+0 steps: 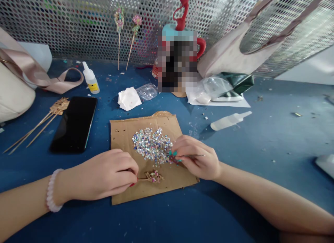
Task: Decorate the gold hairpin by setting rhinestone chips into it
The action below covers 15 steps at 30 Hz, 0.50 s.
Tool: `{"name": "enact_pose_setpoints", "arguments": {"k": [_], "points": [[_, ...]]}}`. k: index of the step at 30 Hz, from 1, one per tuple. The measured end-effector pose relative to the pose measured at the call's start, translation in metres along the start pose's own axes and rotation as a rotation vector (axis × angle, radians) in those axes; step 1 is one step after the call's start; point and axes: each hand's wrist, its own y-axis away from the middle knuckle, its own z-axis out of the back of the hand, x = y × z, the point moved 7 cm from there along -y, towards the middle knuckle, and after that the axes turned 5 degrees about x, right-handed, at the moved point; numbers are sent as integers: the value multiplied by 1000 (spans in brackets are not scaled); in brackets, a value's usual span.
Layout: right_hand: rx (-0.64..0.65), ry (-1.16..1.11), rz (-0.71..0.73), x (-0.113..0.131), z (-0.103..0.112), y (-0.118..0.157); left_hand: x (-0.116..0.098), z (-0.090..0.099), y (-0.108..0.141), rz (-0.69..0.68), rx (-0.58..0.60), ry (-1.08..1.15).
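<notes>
My left hand (pixel 106 175), with a beaded bracelet (pixel 53 190) at the wrist, is closed on the stem of a gold hairpin. The hairpin's flower-shaped head (pixel 154 177), partly covered with pink and shiny chips, points right over a cardboard sheet (pixel 122 194). My right hand (pixel 198 157) pinches a thin metal tool (pixel 193 155); its tip is hidden by the fingers, so its exact kind is unclear. The fingertips are at the right edge of a pile of small glittering chips (pixel 151 145) on the cardboard.
A black phone (pixel 74 124) and several gold hairpins (pixel 44 119) lie at left. A glue bottle (pixel 90 77) stands behind them. A white tube (pixel 229 121) lies right of the cardboard. Two decorated hairpins (pixel 119 44) stand at the back by a cup (pixel 200 48). Bags flank the table.
</notes>
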Motion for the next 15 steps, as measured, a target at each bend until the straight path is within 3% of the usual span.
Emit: {"name": "enact_pose_setpoints", "arguments": {"k": [15], "points": [[80, -55, 29, 16, -11, -2, 0, -1, -1, -25, 1, -11]]}}
